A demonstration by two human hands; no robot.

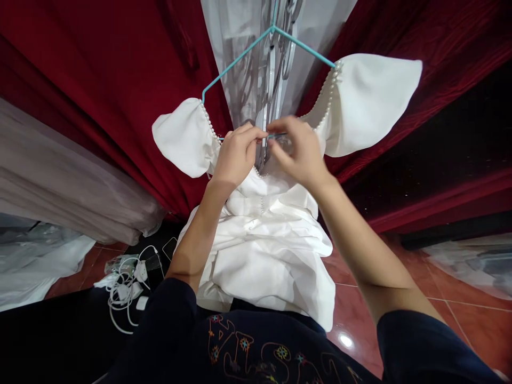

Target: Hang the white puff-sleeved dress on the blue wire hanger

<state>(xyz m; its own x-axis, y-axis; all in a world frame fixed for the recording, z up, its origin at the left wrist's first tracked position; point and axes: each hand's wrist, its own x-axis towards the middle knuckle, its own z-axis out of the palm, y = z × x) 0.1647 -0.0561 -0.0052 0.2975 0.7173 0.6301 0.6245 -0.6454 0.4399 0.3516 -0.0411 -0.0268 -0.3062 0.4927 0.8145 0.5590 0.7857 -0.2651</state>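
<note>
A white dress [272, 266] with puffed sleeves and pearl beading along its neckline hangs on a thin light-blue hanger [240, 55]. My left hand [238, 152] is at the hanger's lower bar, above the neckline, with its thumb and fingers pinched together. What lies in that pinch is too small to make out. Close beside it, my right hand [298, 146] is slightly blurred, its thumb and forefinger curved with a gap between the tips. The lower bar shows through this gap. Behind both hands, the neckline is partly hidden.
Dark red curtains [120, 64] hang on both sides, with a metal rack [270, 80] behind the hanger. White cables and chargers [124, 290] lie tangled on a black surface at lower left. Pale sheer fabric [60, 176] hangs at left. The floor [356, 314] has reddish tiles.
</note>
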